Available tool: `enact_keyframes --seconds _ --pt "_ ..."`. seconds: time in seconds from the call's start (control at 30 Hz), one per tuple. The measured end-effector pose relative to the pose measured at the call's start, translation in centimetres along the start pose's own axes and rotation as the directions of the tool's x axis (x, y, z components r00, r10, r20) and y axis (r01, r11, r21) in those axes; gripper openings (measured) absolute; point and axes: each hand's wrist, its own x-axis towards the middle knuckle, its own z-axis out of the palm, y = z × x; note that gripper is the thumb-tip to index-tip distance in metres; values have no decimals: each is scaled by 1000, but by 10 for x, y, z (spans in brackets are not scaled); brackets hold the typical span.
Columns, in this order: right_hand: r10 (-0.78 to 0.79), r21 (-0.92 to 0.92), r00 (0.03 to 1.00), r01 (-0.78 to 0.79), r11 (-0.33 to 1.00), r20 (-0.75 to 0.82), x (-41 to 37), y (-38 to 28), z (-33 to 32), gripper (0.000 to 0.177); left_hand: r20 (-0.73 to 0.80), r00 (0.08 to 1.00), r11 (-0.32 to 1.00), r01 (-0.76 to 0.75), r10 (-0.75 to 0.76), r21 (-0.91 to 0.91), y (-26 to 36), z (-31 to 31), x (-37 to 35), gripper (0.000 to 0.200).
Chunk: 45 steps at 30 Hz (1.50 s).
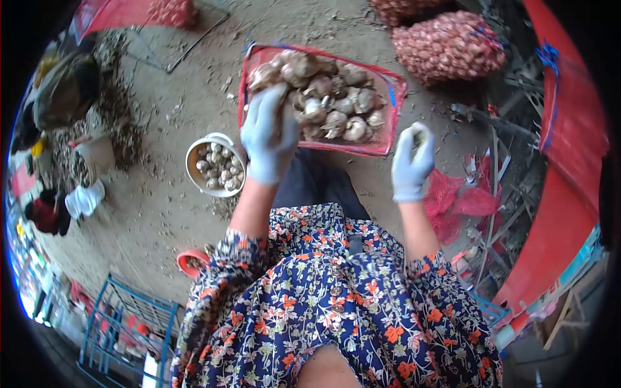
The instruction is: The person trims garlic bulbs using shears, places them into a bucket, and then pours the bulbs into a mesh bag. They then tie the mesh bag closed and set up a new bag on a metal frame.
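Both my hands wear pale gloves. My left hand (268, 139) is above the left end of a red-mesh-lined tray (394, 97) heaped with garlic bulbs (336, 119). Its fingers curl inward, with a brownish patch between them; what they hold is not clear. Off the tray's lower right corner, my right hand (411, 165) is raised with its fingers bent together. A dull greyish patch shows in its grip, too small to name. Left of my left arm stands a white bucket (191, 169) partly filled with trimmed garlic bulbs (220, 167).
Full mesh sacks (446, 48) lie at the upper right. Red netting (462, 200) is on the floor at right, beside a red sheet (556, 168). A small red bowl (184, 262) and a blue metal rack (107, 317) are lower left. Another person (68, 90) works at far left.
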Motion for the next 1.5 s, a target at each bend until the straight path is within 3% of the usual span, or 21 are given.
enact_keyframes --seconds 0.07,0.13,0.2,0.23,0.27,0.3,0.37,0.57,0.67,0.7,0.77,0.9,0.97,1.03,1.07,1.1,1.17,1.3,1.37,1.4,1.5 --pt "191 40 970 -187 981 -151 20 39 8 28 115 984 990 -142 139 11 7 49 59 19" --pt "599 311 775 -631 711 203 41 64 15 53 372 911 957 -247 177 149 -6 104 107 33" --pt "548 491 762 -644 586 346 54 54 38 76 658 753 910 -287 20 301 -31 165 125 56" --pt "593 582 748 -634 508 298 57 56 58 70 793 598 916 -245 -115 317 -51 183 111 64" --pt "590 343 737 -676 652 331 59 65 61 66 961 -157 970 40 -230 239 -20 174 136 76" --pt "611 75 701 -677 732 369 56 73 65 64 972 -52 972 -69 -228 225 -69 204 106 85" --pt "538 281 813 -582 763 221 31 94 79 54 970 -162 983 -68 -179 170 -42 179 101 88" --pt "567 646 716 -665 376 407 -11 83 43 25 975 56 885 -410 -216 220 -12 135 28 85" --pt "477 622 835 -532 575 274 -12 71 36 26 970 133 891 -385 -203 239 -1 118 9 67" --pt "393 595 889 -452 665 236 -17 69 38 26 906 423 786 -560 -3 264 19 108 9 60" --pt "344 537 910 -415 734 233 -36 58 41 29 931 104 831 -425 -350 359 11 102 2 54" --pt "247 128 927 -292 948 283 -68 42 44 35 947 319 855 -482 -29 189 12 95 16 49" --pt "430 256 826 -533 807 363 -75 48 43 36 996 59 948 -309 -66 82 1 83 14 49" --pt "452 263 798 -572 777 399 -80 52 41 35 935 310 733 -593 -173 333 -1 55 22 55" --pt "474 301 776 -609 734 416 -77 46 36 36 834 422 706 -463 -356 536 -6 44 31 56" --pt "460 418 796 -601 681 394 -80 48 41 36 671 713 526 -498 -206 690 -19 26 26 65" --pt "461 317 778 -606 729 426 -78 57 47 38 288 957 558 -233 -11 796 -51 -14 22 74" --pt "507 250 708 -673 697 492 -44 41 33 23 -67 928 670 314 -368 672 -140 -48 -54 77" --pt "483 316 716 -673 669 503 -29 40 28 21 322 548 626 743 -772 237 -150 -57 -75 67" --pt "481 247 703 -666 704 525 -23 42 28 22 475 225 166 972 -850 -164 -134 -57 -62 54" --pt "416 175 730 -583 793 542 -18 54 35 23 522 373 353 925 -767 -143 -116 -40 -41 40"
